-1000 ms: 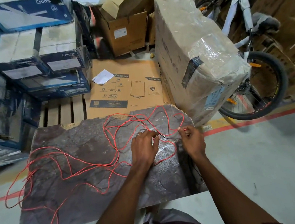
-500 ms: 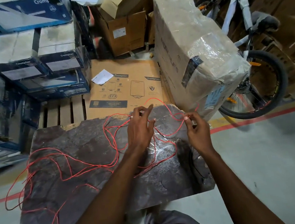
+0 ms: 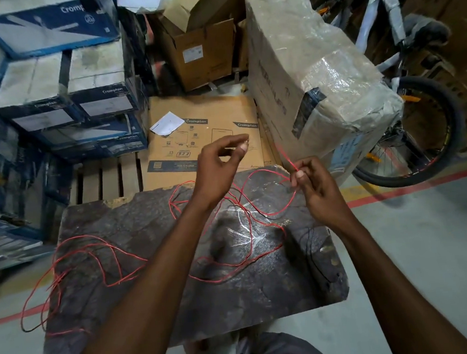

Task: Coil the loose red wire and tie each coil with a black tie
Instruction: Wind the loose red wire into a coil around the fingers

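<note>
Sprawling across the table [image 3: 265,295], the red wire [image 3: 271,215] lies uncoiled, loops spilling off the left edge, nothing tied yet. Thin black strands [image 3: 314,257] wait near the right edge, likely the ties. Farther on, the right hand [image 3: 318,186] has a pinching grip on the wire, probably anchoring a first loop. Left hand [image 3: 220,164] hovers beyond, fingers curled; whether its grip holds anything, can't tell.

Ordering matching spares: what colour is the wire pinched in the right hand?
Red; the head view shows the wire in the right hand.
</note>
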Demonstrator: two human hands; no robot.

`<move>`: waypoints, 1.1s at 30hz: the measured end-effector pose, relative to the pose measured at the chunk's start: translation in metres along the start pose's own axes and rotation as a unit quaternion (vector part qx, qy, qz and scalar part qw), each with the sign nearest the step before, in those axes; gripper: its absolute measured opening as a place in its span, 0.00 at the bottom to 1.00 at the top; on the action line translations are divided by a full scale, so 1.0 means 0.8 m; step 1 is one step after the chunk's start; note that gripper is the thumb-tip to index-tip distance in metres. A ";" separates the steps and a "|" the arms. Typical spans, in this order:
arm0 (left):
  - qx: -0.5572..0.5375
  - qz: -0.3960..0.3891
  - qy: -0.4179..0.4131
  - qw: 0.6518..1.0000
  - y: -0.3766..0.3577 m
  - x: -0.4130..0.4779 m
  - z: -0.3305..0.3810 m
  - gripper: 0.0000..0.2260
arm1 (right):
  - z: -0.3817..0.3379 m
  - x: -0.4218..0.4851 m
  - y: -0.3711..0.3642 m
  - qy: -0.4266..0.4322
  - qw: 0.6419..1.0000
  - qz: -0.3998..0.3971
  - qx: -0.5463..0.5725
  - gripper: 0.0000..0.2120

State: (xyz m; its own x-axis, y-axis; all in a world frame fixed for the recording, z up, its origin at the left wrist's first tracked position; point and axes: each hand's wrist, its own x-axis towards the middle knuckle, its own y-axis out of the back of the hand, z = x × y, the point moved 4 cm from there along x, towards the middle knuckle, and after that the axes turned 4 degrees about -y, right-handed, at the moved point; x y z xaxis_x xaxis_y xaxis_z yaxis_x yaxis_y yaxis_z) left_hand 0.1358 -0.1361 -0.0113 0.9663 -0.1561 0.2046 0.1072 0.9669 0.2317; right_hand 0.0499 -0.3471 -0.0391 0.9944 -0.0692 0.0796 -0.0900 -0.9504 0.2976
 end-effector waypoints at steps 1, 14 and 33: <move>0.004 -0.015 -0.003 1.000 0.004 0.002 0.004 0.10 | -0.006 0.002 0.000 0.007 1.000 -0.006 -0.004 0.04; -0.122 -0.196 0.096 0.968 0.026 -0.032 0.016 0.09 | -0.068 0.033 -0.024 0.034 0.999 -0.040 0.006 0.06; -0.544 -0.284 0.254 0.747 0.111 -0.088 0.097 0.12 | -0.131 0.041 -0.115 -0.011 0.975 -0.103 0.194 0.14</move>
State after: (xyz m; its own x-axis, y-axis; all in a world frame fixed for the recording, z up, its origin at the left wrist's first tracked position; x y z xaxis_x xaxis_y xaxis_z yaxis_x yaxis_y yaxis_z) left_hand 0.0592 -0.0549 0.0689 0.6272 -0.7743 -0.0843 0.3937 0.4085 -0.8235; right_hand 0.0851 -0.2305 0.0360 0.9905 0.1336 0.0338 0.1358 -0.9876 -0.0786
